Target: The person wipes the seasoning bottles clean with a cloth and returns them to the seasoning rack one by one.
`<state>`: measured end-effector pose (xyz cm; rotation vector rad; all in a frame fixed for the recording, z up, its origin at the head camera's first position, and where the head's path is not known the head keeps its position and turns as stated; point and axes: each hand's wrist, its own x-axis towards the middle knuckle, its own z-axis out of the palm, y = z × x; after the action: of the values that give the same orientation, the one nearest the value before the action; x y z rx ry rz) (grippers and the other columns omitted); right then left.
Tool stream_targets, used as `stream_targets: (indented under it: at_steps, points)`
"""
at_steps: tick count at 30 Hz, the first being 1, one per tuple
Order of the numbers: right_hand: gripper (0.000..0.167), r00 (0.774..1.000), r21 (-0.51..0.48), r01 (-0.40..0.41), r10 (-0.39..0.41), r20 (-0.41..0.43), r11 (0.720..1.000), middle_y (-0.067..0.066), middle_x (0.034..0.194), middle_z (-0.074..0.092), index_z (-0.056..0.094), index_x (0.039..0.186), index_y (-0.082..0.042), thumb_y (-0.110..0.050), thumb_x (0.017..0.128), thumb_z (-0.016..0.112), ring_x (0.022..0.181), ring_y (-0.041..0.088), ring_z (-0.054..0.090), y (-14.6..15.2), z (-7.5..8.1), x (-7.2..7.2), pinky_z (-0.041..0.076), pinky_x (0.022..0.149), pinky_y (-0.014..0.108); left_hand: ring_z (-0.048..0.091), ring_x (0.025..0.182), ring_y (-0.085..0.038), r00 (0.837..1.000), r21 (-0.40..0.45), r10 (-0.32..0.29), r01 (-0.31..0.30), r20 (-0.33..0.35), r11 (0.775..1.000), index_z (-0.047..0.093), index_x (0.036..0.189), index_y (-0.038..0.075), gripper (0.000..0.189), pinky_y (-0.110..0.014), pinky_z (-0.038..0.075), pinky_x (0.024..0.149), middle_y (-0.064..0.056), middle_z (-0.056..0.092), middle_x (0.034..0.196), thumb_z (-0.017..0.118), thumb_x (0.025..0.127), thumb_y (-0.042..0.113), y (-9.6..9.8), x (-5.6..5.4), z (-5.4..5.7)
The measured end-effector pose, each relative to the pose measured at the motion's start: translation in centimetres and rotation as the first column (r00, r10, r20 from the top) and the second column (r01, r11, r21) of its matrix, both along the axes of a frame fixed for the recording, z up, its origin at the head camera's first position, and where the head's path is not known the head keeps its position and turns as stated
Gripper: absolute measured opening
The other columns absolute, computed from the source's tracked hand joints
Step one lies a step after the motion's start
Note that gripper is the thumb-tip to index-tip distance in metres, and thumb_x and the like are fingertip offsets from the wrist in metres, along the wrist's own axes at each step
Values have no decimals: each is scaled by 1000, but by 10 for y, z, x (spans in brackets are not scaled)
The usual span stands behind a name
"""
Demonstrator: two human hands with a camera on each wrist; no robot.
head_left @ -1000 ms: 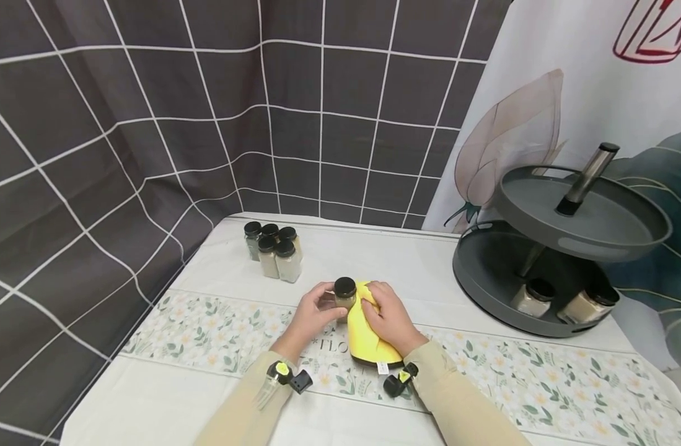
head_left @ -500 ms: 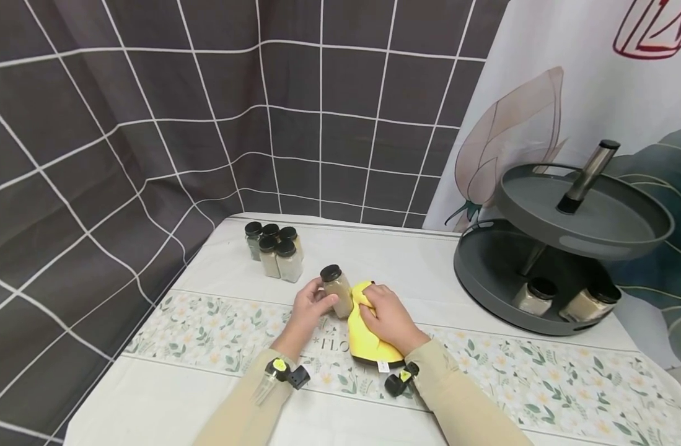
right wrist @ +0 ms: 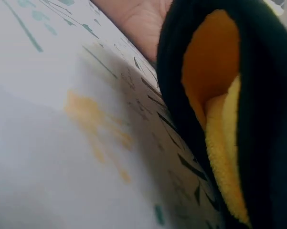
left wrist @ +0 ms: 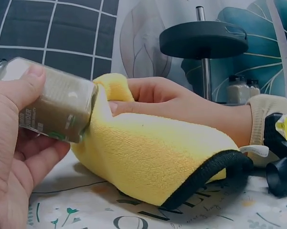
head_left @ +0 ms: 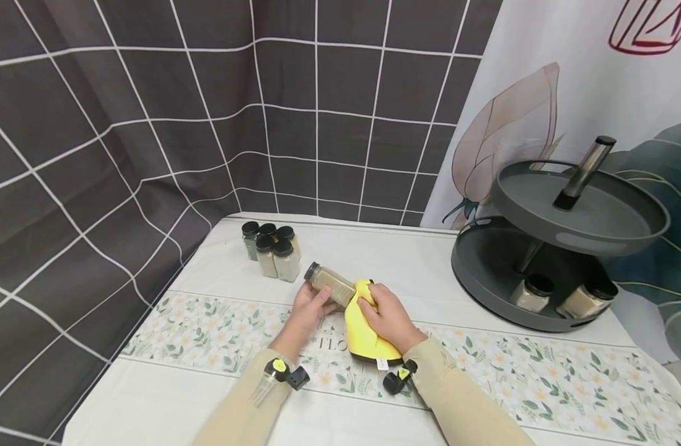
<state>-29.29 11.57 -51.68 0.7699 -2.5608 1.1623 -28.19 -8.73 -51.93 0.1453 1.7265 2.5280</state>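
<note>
My left hand grips a glass spice jar of tan powder, thumb on its near side and fingers beneath. The jar lies tilted almost level, its black lid toward the upper left. In the left wrist view, the jar shows a printed label, and its base touches a yellow cloth with black edging. My right hand holds that cloth bunched in its fingers, against the jar's base. Folds of the cloth fill the right side of the right wrist view, where the right fingers are hidden.
Several black-lidded spice jars stand grouped at the back left of the table. A dark grey two-tier turntable stands at the right, with two jars, one being a squat jar, on its lower tier. A floral runner pattern crosses the white tablecloth.
The spice jar has gone from upright to tilted nearly flat, its lid swinging left and its base turning toward the cloth. The left hand turned with it; the right hand stays nearly still.
</note>
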Motion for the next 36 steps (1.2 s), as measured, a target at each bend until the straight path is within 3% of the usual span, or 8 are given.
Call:
stream_targets:
  at_steps: [5,9,17,20,24,27,31,36]
  points:
    - [19,994,62,-109,108,19,992,2,100,60,53,81,-19,-17,98,62,85,14,51,1,1,0,47,70,31,56,129,-31,1000,55,1,-1,3,999,25,153,2,63,-44,48,108,-23,44,148,58,101,17,3,0,0]
    - [17,984,48,-176,175,32,983,1,103,60,54,83,-21,-16,99,59,88,12,53,1,0,0,48,71,30,63,118,-21,1000,62,8,-8,-2,998,28,151,1,60,-39,52,103,-20,50,142,57,101,17,3,0,-1]
    - [12,1000,70,-20,22,-22,997,-6,77,50,62,89,-19,-18,99,55,70,11,47,0,-3,1,44,62,28,61,120,-20,1000,50,-23,23,-4,998,24,152,-3,67,-37,52,103,-27,43,147,60,100,19,3,1,-1]
    - [13,998,106,-54,56,-24,993,-7,74,49,64,89,-19,-19,98,56,70,10,46,0,-3,0,44,62,28,61,120,-20,1000,56,-16,17,-23,998,23,153,-1,74,-37,53,102,-26,44,147,65,97,23,3,3,-2]
    - [11,993,77,-113,114,-8,991,-7,80,51,66,91,-19,-17,98,57,72,8,47,1,-3,1,45,63,26,63,117,-16,999,42,2,-1,-45,999,24,152,0,73,-35,54,101,-25,45,146,65,96,23,4,4,-3]
    - [10,997,16,-75,75,-10,997,-5,82,52,65,89,-17,-15,97,58,72,9,48,2,-3,2,46,62,27,61,120,-17,999,32,-4,5,-46,999,24,152,-1,71,-36,52,103,-26,43,148,64,97,21,4,4,-1]
    - [12,1000,31,-26,26,5,999,-5,77,50,65,89,-18,-17,98,57,70,10,46,1,-3,0,44,62,28,56,128,-25,999,17,-20,21,-46,1000,22,153,-2,70,-38,50,106,-28,39,150,62,99,19,4,4,1]
    - [16,991,56,-118,113,78,991,-7,78,50,65,86,-24,-21,99,57,71,9,47,2,-6,-2,45,62,26,53,133,-29,999,12,7,-6,-38,1000,23,154,2,69,-40,49,107,-27,41,151,63,99,15,5,2,0]
